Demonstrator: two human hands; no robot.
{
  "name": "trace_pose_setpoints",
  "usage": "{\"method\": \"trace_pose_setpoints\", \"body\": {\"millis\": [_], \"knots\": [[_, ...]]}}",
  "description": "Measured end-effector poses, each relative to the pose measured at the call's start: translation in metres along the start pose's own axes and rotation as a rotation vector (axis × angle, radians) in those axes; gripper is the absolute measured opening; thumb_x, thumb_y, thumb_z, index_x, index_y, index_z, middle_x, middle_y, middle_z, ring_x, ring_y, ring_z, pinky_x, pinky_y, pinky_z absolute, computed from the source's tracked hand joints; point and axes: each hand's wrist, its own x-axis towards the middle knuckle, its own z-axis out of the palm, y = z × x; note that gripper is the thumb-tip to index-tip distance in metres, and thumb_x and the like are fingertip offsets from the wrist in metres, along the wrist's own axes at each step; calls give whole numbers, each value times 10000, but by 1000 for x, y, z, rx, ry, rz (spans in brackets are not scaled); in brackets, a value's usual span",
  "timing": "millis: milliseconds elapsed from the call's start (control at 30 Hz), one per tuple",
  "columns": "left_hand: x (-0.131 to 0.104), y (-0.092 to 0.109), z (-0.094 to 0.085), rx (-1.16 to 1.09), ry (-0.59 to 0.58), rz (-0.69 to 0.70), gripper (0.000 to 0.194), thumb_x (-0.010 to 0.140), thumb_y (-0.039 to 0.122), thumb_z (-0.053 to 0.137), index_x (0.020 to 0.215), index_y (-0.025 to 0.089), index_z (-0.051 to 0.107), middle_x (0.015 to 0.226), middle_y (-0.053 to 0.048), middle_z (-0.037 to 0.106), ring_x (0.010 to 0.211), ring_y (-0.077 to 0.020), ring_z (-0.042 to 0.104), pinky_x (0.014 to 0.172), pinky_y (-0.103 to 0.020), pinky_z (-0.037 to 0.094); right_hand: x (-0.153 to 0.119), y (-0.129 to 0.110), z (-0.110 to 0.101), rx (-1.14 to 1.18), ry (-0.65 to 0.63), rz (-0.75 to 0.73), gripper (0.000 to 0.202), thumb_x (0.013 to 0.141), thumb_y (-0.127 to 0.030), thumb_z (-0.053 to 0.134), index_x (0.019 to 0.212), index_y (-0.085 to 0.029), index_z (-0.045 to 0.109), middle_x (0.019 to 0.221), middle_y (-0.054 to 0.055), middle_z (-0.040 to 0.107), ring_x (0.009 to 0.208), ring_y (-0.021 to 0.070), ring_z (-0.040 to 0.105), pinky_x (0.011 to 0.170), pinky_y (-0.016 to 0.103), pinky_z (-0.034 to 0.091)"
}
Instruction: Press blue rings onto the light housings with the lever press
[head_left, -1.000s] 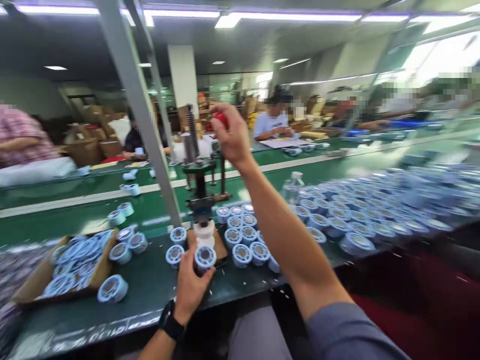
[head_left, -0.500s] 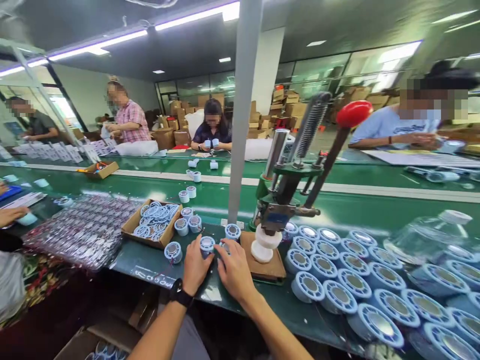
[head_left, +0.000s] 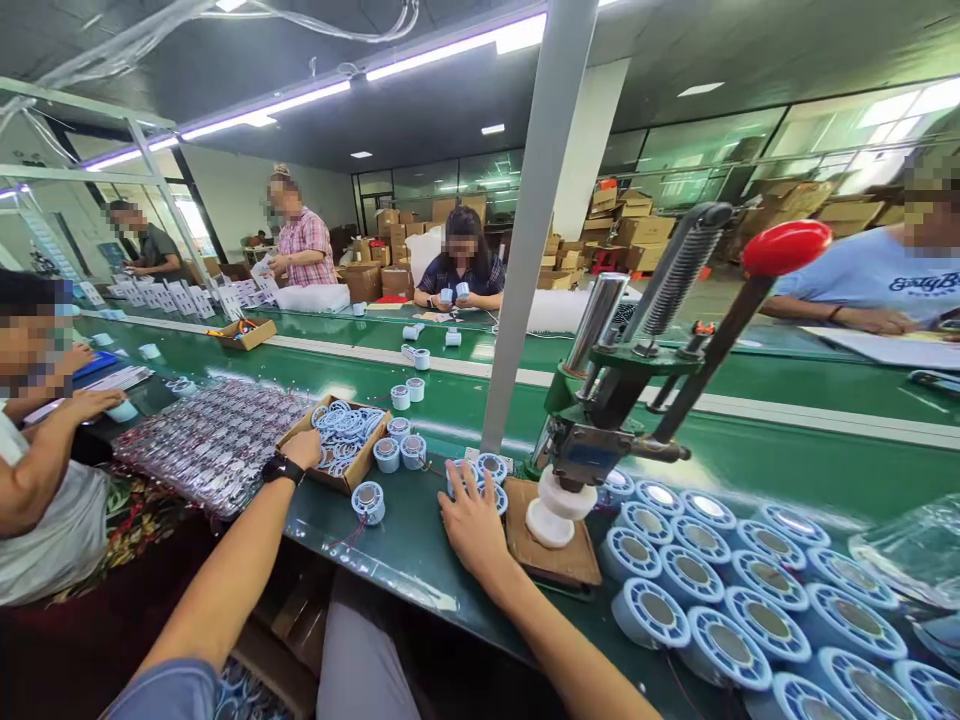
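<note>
My left hand reaches over the near left edge of a cardboard box of light-blue rings. Its fingertips are hidden, so any grip cannot be made out. My right hand is open, its fingers spread over a small group of light-blue round housings left of the hand press. The hand press has a red-knobbed lever and two white round pads over a brown board. One housing with a grey disc top stands between my hands, a thin wire trailing from it.
Many housings stand in rows right of the press. Wired parts in a clear sheet lie at left. A grey post rises behind the bench. Co-workers sit or stand around the green belt, one close at left.
My left hand has left the housing near the middle and moved left to the ring box. My right hand has flattened over the housings beside the press. The view has swung left.
</note>
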Motion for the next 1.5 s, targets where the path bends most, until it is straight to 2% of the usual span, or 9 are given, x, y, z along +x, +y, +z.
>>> {"method": "trace_pose_setpoints", "body": {"millis": [167,333,467,600,700,1067,1267,1400,1500], "knots": [[11,-12,-1,51,-53,-93,248,903,334,657,772,128,613,888,-46,692,922,-176,679,898,-393,540,29,-62,9,354,111,-101,550,825,-125,662,1353,-226,545,1448,168,458,1290,335,507,1001,498,516],[11,1,-13,39,-65,-45,164,845,257,625,716,157,640,838,-52,655,1136,-326,621,984,-549,472,21,-82,24,432,78,-103,496,771,-210,774,1232,-248,594,1334,100,568,1216,308,566,964,432,554],[-53,31,-3,-73,-146,105,282,888,288,476,969,151,709,1028,-34,682,1098,-234,631,1061,-491,443,-40,-53,11,535,25,7,383,798,-178,723,1163,-229,618,1326,97,562,1192,250,586,994,382,530],[-146,55,41,-169,-438,242,319,854,198,468,917,251,776,1194,-44,690,1153,-221,628,1047,-410,501,-99,-16,-7,659,-21,154,376,811,-104,605,1166,-226,625,1375,108,527,1249,227,558,1047,368,491],[-180,57,66,-149,-588,257,493,781,58,396,1034,261,767,1365,-62,598,1315,-239,516,1115,-484,445,-125,5,-15,675,64,220,326,836,-147,562,1144,-224,639,1353,115,547,1219,223,584,1019,359,511],[-189,74,77,54,-528,212,608,819,279,645,1404,200,500,1307,-128,592,1230,-318,497,1064,-549,410,-140,14,-15,693,214,275,273,861,-219,587,1119,-218,674,1303,121,587,1198,224,602,987,347,533],[-196,71,80,-7,-515,221,794,829,276,638,1533,191,280,1535,-140,393,1412,-346,329,1132,-552,346,-139,17,-19,728,142,278,284,864,-205,591,1137,-219,667,1335,122,563,1223,217,580,1021,364,509],[-198,78,83,-39,-423,108,598,862,378,637,1401,176,477,1331,-141,600,1274,-337,506,1093,-549,392,-139,12,-17,736,182,317,353,837,-197,606,1189,-214,641,1339,118,567,1234,225,578,1036,374,507],[-202,98,74,-187,-464,52,690,900,369,595,1506,217,303,1286,-115,638,1193,-279,601,1039,-477,470,-140,1,-10,719,259,440,501,792,-184,636,1289,-185,575,1298,127,602,1212,239,600,1035,378,519]]}}
